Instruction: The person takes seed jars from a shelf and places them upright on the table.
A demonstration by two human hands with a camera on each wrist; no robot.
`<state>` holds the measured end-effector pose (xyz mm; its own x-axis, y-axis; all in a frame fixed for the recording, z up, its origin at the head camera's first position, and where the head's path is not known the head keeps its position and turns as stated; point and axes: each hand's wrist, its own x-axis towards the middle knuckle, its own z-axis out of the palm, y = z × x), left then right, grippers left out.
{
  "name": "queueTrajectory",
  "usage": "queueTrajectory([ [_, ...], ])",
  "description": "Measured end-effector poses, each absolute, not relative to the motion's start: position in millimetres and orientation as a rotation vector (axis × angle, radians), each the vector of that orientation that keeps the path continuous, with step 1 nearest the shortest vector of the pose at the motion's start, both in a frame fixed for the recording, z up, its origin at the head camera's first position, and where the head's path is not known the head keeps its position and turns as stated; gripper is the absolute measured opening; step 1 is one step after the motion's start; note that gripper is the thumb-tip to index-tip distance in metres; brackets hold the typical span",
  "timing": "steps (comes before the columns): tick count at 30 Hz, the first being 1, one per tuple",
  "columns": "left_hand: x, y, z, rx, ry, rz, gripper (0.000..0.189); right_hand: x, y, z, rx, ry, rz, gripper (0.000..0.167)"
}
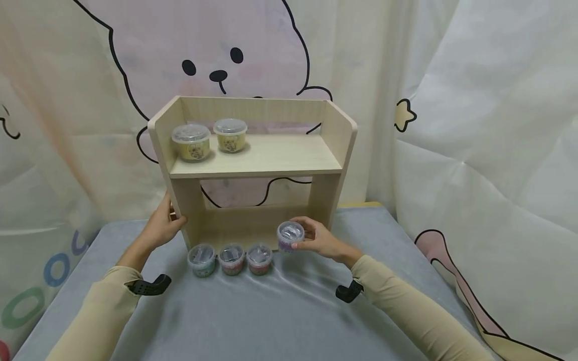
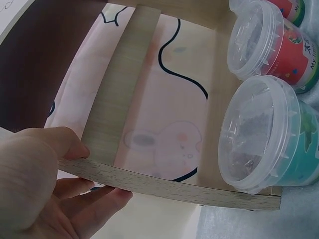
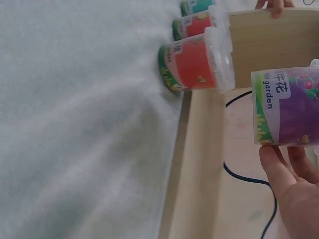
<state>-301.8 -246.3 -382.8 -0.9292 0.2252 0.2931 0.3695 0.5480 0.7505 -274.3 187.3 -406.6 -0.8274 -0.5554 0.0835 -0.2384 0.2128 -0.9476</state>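
A pale wooden two-tier shelf (image 1: 280, 158) stands on the table. My left hand (image 1: 161, 225) grips its left side panel (image 2: 164, 181), thumb on one face and fingers on the other in the left wrist view. A small clear-lidded tub with a purple label (image 3: 294, 107) is in my right hand (image 1: 318, 239), raised before the right part of the lower tier. Along the shelf's front stand a teal tub (image 1: 201, 260) and two red tubs, one in the middle (image 1: 232, 259) and one to its right (image 1: 259, 259). All have transparent lids.
Two yellow tubs, a left one (image 1: 191, 149) and a right one (image 1: 231, 142), sit on the upper tier's left half. A grey-blue cloth (image 1: 253, 321) covers the table. Printed curtains (image 1: 487, 125) hang behind and at both sides.
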Motion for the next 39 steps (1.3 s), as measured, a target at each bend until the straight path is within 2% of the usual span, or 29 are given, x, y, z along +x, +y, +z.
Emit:
queueTrajectory([
  [16, -300.9, -246.3, -385.1, -0.502, -2.611, -1.321, 0.086, -281.1, 189.6, -443.3, -0.700, 2.234, -1.538, 0.071],
  [39, -301.2, -243.4, -383.9, -0.475, -2.626, -1.305, 0.089, -285.1, 189.1, -465.5, -0.682, 2.233, -1.394, 0.073],
])
